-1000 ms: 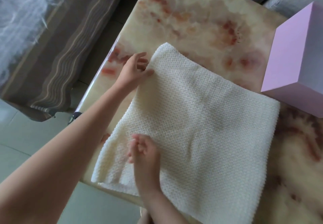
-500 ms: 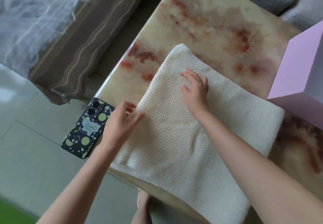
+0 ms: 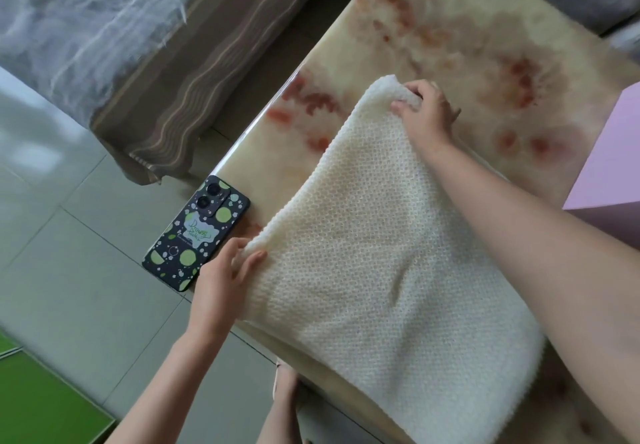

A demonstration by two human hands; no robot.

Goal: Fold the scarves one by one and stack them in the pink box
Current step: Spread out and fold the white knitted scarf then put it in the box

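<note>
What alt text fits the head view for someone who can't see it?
Two hands hold a cream knitted scarf on a marbled table: the left hand pinches its near corner, the right hand grips its far corner. A phone lies at the table's left edge; a pink box stands at the right.

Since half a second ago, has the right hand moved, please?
Yes: the right hand moved away from the person along the marble table, now gripping the far corner of the cream scarf.

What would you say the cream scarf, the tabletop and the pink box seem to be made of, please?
Cream scarf: soft knitted yarn, perhaps wool or acrylic, matte; waffle-like stitches show.
Tabletop: glossy stone, marble or onyx; cream with red-orange clouding.
Pink box: probably matte cardboard; flat panels, crisp edges.
</note>
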